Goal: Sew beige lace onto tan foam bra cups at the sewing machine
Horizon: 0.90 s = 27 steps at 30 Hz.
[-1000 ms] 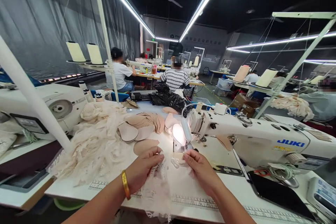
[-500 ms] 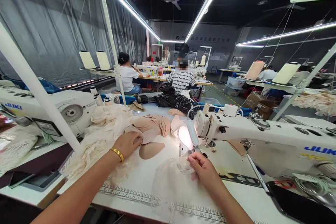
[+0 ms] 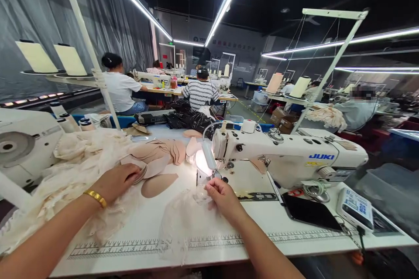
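My left hand (image 3: pixel 119 181), with a gold bracelet at the wrist, has its fingers curled over the near edge of several beige teardrop-shaped fabric pieces (image 3: pixel 159 152). A single beige piece (image 3: pixel 159 185) lies flat beside it. Under the left forearm spreads a heap of cream lace fabric (image 3: pixel 65 192). My right hand (image 3: pixel 224 198) pinches the upper edge of a sheer whitish fabric (image 3: pixel 181 220) just in front of the lit needle area. That fabric drapes over the table's front part. The white sewing machine (image 3: pixel 288 152) stands to the right of this hand.
A printed ruler (image 3: pixel 225 241) runs along the table's front edge. To the right lie a black phone (image 3: pixel 309 211), a white box-shaped device (image 3: pixel 355 207) and a pen (image 3: pixel 275 187). Behind the table are black plastic bags (image 3: pixel 186 115) and people at other machines.
My view has turned to the right, so more of the machine and the table's right end shows. Both hands stay at about the same places on the table.
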Each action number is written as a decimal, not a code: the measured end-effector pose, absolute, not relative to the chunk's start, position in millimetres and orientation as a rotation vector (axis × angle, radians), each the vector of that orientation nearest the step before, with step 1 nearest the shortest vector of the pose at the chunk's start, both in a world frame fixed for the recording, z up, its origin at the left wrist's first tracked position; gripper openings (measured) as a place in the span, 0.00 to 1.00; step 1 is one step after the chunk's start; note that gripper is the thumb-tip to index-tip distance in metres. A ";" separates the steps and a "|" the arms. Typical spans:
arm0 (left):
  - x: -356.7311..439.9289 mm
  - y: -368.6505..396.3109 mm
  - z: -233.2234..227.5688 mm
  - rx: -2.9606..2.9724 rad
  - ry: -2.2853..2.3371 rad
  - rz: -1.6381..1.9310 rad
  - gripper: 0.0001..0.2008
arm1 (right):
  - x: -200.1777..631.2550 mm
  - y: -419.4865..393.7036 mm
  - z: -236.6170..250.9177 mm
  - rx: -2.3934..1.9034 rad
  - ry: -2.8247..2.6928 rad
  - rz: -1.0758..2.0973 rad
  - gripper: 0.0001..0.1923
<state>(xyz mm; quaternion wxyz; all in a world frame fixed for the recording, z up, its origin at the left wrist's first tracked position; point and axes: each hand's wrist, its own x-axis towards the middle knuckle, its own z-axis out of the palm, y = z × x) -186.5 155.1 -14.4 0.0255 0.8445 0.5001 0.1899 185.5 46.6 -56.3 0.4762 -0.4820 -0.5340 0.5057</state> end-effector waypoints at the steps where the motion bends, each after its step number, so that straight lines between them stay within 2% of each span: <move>1: -186.2 154.9 -14.1 2.625 1.543 0.600 0.15 | 185.4 46.4 -55.1 -1.173 -1.300 1.237 0.21; 3: -183.8 150.6 -9.2 2.641 1.605 0.694 0.14 | 185.5 46.3 -53.7 -1.160 -1.283 1.241 0.21; 6: -172.6 132.4 6.6 2.506 1.758 1.068 0.14 | 185.7 47.5 -54.5 -1.140 -1.242 1.250 0.22; 9: -148.6 103.4 24.3 2.369 1.612 1.267 0.11 | 185.5 48.3 -55.7 -1.117 -1.180 1.263 0.23; 12: -116.0 75.8 36.4 2.398 1.086 1.253 0.05 | 186.1 46.2 -53.5 -1.093 -1.105 1.278 0.24; 16: -81.0 58.4 40.3 2.408 0.551 1.128 0.11 | 189.3 40.4 -47.1 -1.055 -1.018 1.290 0.25; 22: -63.7 59.1 33.1 2.510 0.414 0.930 0.10 | 191.8 30.3 -38.9 -1.022 -0.936 1.296 0.32; 27: -61.6 65.1 28.6 2.579 0.429 0.845 0.10 | 188.0 15.9 -27.7 -1.056 -1.076 1.169 0.25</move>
